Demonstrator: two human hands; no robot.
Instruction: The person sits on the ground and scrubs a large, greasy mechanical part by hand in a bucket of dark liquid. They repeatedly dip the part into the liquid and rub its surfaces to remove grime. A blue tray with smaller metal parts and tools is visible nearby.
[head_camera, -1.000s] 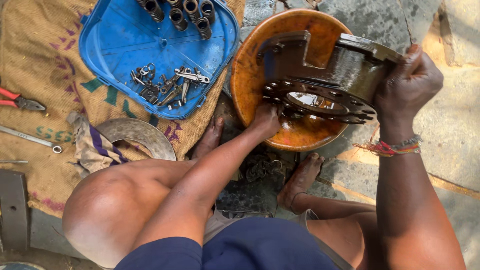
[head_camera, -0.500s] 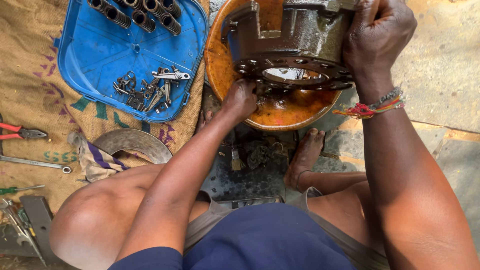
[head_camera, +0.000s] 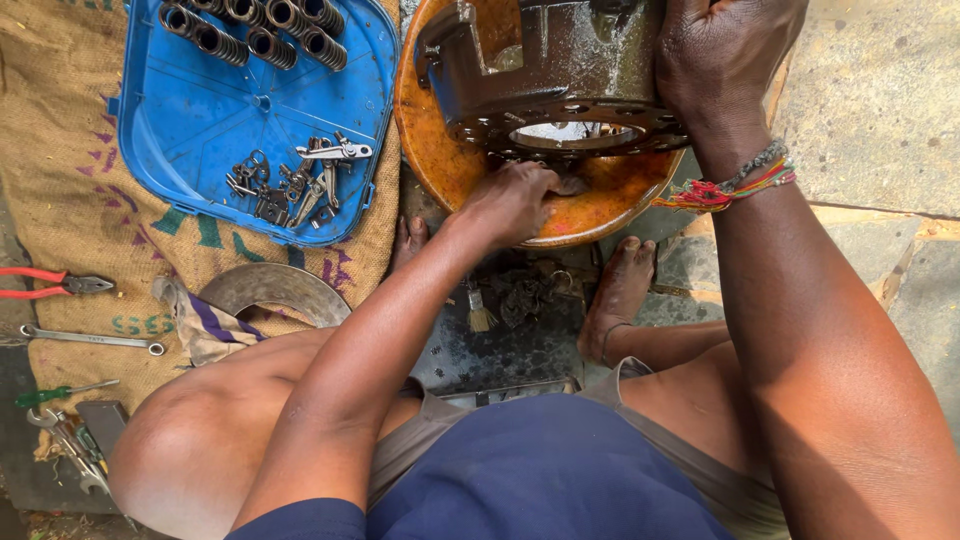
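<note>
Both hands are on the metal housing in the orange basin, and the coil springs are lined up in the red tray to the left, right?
Not quite: the tray is blue, not red, as the head view shows. The rest holds: the coil springs are lined up along its top edge, left of the orange basin, with the left hand and the right hand on the metal housing.

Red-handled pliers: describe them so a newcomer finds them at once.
Start at the burlap sack spread on the ground left of the blue tray. At its far left edge lie the pliers, jaws pointing right. Their red handles set them apart from the bare steel spanner just below and the green-handled screwdriver further down.
</note>
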